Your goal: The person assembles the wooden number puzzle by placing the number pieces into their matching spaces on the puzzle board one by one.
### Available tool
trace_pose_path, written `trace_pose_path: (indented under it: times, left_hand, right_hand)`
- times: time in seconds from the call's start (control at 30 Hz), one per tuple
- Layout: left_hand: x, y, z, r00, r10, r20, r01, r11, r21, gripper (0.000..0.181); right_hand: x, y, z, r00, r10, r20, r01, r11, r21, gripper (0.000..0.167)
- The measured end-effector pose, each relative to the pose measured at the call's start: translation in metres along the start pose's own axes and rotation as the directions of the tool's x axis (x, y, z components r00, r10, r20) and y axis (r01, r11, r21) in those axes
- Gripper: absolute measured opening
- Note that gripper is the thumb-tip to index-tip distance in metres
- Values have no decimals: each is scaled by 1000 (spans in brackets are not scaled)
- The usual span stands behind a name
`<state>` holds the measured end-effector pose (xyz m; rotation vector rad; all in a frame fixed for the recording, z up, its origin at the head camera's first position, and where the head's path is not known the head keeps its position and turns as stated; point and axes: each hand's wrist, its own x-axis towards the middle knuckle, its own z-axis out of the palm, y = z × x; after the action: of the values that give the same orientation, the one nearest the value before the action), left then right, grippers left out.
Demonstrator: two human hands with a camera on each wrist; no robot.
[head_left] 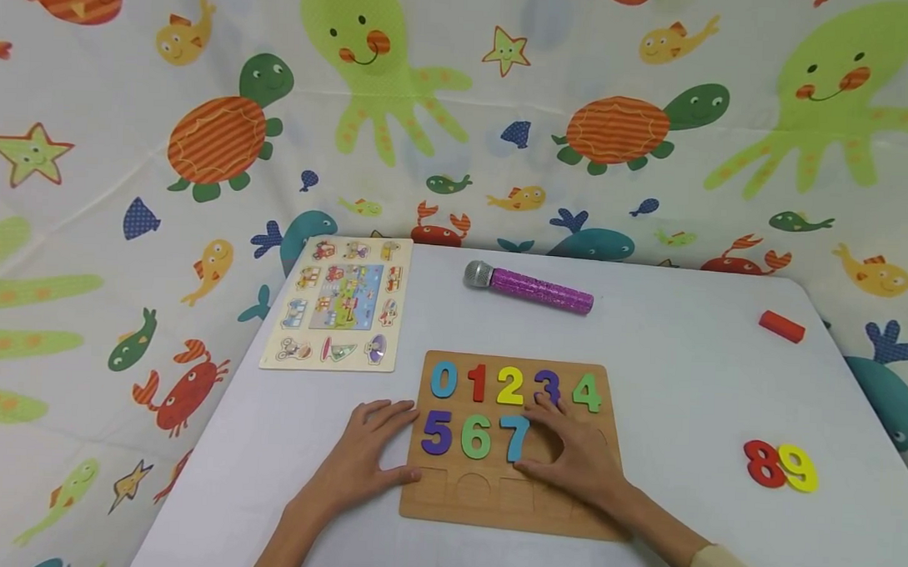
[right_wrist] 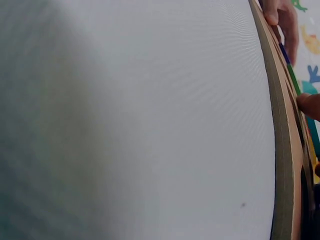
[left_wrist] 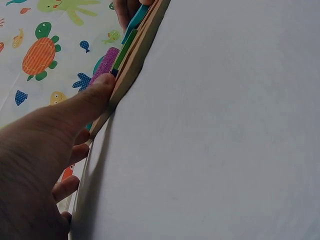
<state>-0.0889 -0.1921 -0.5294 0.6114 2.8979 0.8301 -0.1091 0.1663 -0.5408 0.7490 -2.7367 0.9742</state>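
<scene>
In the head view a wooden number puzzle board (head_left: 484,506) lies on the table, with colourful numbers 0 to 6 in its two upper rows. My right hand (head_left: 579,455) is over the board's right half, thumb and fingertips pinching the blue number 7 (head_left: 516,436) at its lower and upper ends. Beside the board's left edge my left hand (head_left: 365,456) rests, fingers extended and thumb touching the rim. The left wrist view also has that thumb (left_wrist: 95,92) against the board's edge. Whether the 7 is fully down in its recess, I cannot tell.
A red number 8 (head_left: 765,464) and a yellow number 9 (head_left: 798,469) touch each other at the right. Behind lie a purple microphone (head_left: 540,290) and a picture puzzle (head_left: 295,311). A red block (head_left: 782,327) sits far right. A sea-animal cloth (head_left: 446,91) hangs behind the table.
</scene>
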Motion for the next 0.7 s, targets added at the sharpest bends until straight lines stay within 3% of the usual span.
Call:
trace_pose_path:
  times: [0.7]
  left_hand:
    - [-1,1,-1,1000,-2,-6,2,1000,0,85]
  right_hand:
    - [1,0,0,1000,-13,-2,13,1000,-21,77]
